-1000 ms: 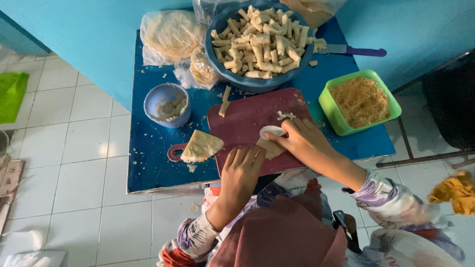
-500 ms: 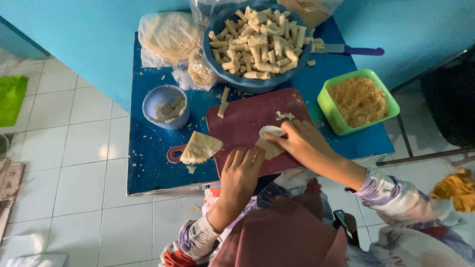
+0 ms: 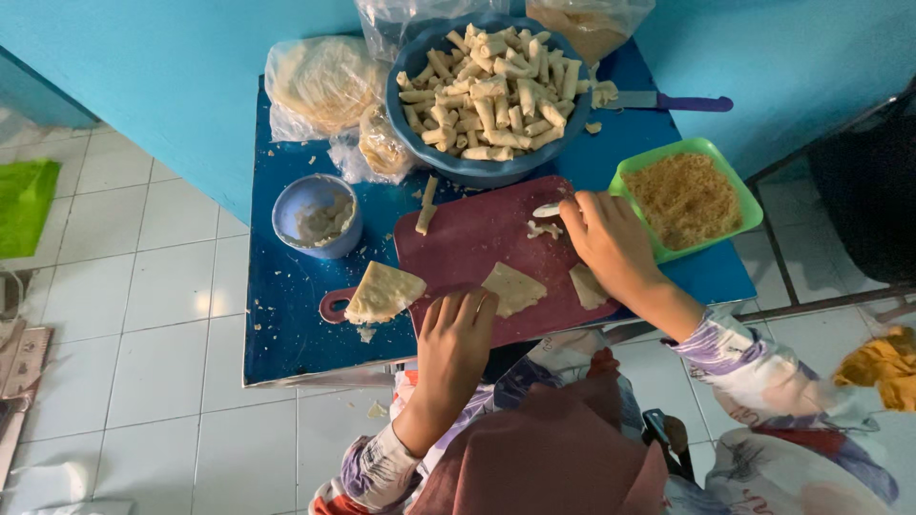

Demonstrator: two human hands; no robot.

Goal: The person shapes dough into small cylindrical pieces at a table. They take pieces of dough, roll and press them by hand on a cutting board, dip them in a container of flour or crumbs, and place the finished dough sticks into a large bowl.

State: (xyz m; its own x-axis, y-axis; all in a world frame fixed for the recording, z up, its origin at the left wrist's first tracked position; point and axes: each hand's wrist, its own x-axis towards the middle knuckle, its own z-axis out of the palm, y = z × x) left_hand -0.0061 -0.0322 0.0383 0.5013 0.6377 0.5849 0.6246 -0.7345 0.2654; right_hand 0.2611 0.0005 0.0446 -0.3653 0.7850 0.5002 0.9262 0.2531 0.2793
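My left hand (image 3: 452, 336) rests flat at the near edge of a dark red cutting board (image 3: 482, 238), fingertips beside a triangular wrapper piece (image 3: 513, 287). My right hand (image 3: 609, 240) grips a small spoon (image 3: 548, 209) over the board's right side, just past a small lump of filling (image 3: 544, 229). Another wrapper piece (image 3: 586, 284) lies under the right wrist. A folded wrapper stack (image 3: 383, 292) sits on the board's left end.
On the blue table (image 3: 286, 315) stand a blue bowl (image 3: 420, 143) heaped with rolled pieces, a green tray of crumbs (image 3: 685, 195), a small blue cup of paste (image 3: 318, 217), bagged wrappers (image 3: 320, 81) and a purple-handled knife (image 3: 682, 101). White tiled floor lies to the left.
My right hand has moved the spoon up and right, off the wrapper, which now lies uncovered. The left hand has stayed put.
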